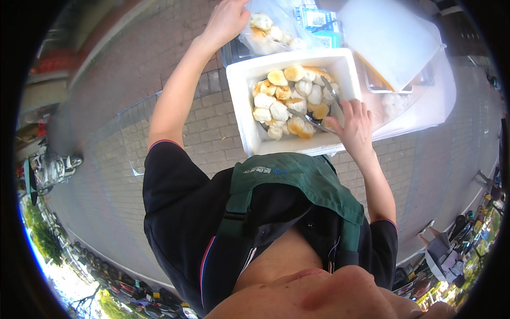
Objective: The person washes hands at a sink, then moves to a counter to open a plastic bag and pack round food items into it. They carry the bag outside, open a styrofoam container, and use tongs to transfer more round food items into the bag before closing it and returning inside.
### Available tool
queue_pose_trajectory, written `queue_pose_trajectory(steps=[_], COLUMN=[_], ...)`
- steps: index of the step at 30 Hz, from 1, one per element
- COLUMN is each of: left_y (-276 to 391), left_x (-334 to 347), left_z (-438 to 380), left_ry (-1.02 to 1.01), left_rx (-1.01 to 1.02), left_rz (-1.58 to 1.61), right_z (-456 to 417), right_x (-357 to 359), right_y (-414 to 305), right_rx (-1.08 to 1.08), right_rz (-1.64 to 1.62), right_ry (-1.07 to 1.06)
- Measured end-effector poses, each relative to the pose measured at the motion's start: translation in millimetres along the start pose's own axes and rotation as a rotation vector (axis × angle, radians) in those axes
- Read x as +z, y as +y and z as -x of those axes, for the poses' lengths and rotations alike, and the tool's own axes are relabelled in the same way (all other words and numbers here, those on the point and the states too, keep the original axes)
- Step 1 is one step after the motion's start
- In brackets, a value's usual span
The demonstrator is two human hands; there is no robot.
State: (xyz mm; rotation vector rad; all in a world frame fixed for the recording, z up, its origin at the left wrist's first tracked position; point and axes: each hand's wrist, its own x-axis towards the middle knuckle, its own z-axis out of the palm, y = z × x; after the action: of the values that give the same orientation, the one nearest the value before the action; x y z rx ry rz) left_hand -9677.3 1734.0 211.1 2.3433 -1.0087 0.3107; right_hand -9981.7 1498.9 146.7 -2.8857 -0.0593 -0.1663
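My right hand (356,125) grips a pair of metal tongs (315,123). Their two arms are spread among several white buns with browned sides (303,87), which are piled in a white foam box (239,109) before me. Nothing can be made out clamped between the tong tips. Beyond the box's far left corner, my left hand (227,20) holds the edge of a clear plastic bag (285,14). Inside that bag sit several similar buns (261,21). The bag's upper part is cut off by the picture's top edge.
Signs with printed codes (318,19) stand behind the box. A pale, partly see-through lid or board (392,36) leans over a white-rimmed tray (372,88) at the right. Brick paving (211,123) surrounds the stand. Parked scooters (55,169) line the street's edge.
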Motion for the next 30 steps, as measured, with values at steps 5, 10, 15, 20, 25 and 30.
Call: queue_pose_trajectory(steps=[5, 10, 15, 20, 25, 30], left_y=[-25.9, -16.2, -10.6, 29.1, -10.5, 142.7], left_x=[15.7, 11.4, -11.2, -76.9, -99.4, -112.1], left_z=[27.8, 28.9, 24.1, -10.3, -20.1, -24.3], left_ry=[0.013, 0.050, 0.088, 0.034, 0.015, -0.127], left_rx=[0.022, 0.060, 0.056, -0.390, -0.540, -0.423], left_rz=[-0.061, -0.130, -0.272, -0.483, 0.755, 1.588], right_z=[-116.8, -182.0, -202.9, -210.6, -241.1, -206.6], right_x=[28.1, 52.7, 16.7, -39.2, -107.8, -180.0], right_y=[9.1, 7.3, -4.7, -21.2, -37.6, -76.7], right_rx=[0.161, 0.303, 0.395, 0.214, 0.038, -0.204], right_rz=[-0.223, -0.401, -1.395, -1.821, -1.955, -0.971], right_ry=[0.269, 0.030, 0.182, 0.289, 0.225, 0.389])
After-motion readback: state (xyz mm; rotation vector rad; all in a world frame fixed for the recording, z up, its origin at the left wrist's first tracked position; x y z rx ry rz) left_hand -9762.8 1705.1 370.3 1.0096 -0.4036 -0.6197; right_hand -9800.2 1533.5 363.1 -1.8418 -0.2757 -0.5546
